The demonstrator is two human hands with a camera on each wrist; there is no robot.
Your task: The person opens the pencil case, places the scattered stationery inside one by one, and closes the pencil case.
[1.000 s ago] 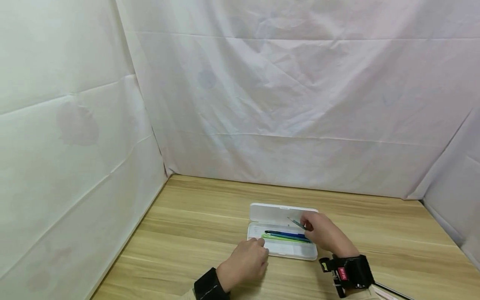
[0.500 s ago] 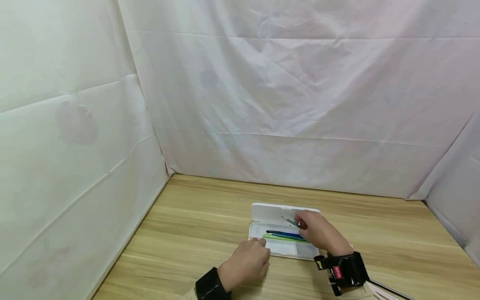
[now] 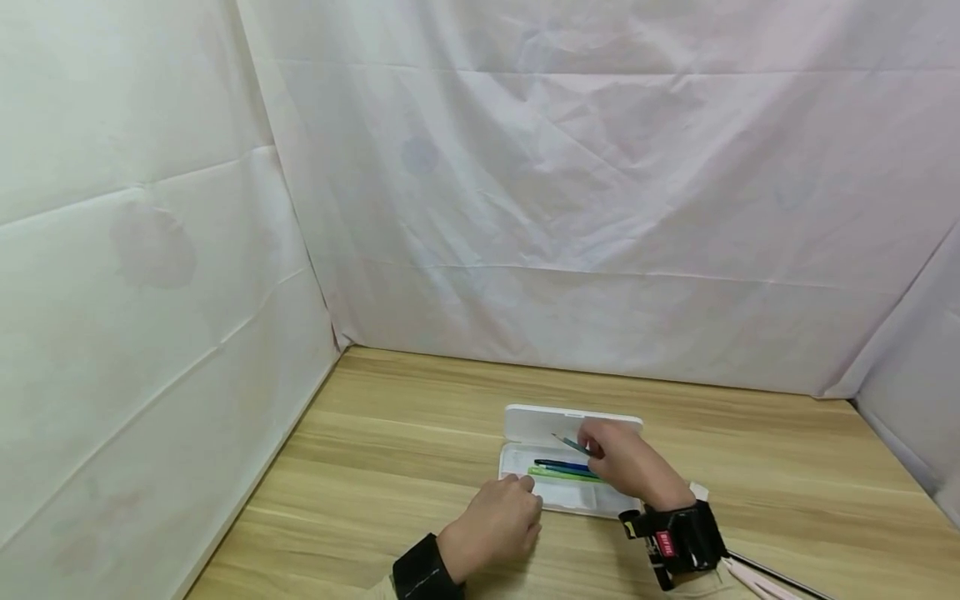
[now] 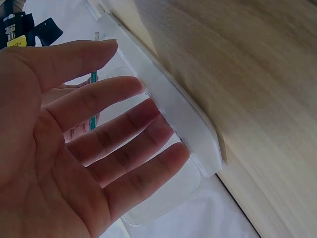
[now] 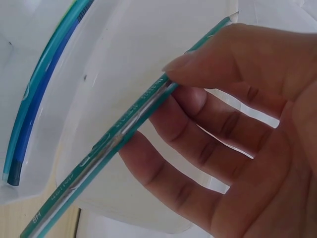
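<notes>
Teal pencil (image 5: 119, 131) pinched in your right hand (image 3: 626, 465) above the case (image 3: 566, 496), left hand (image 3: 495, 518) relaxed against it: likely loading; align, then lower.

Teal pencil (image 5: 119, 136): "HB" near end away from point; longer pale lettering along barrel, too blurred to read surely. Black strap (image 3: 697, 533) on right wrist: red label (image 3: 665, 544), white letters, too small; yellow tag (image 4: 17, 41), dark marks, unreadable.

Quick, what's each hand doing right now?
Left hand: open, at the pencil case's edge.
Right hand: closed, holding a green pencil.
</notes>
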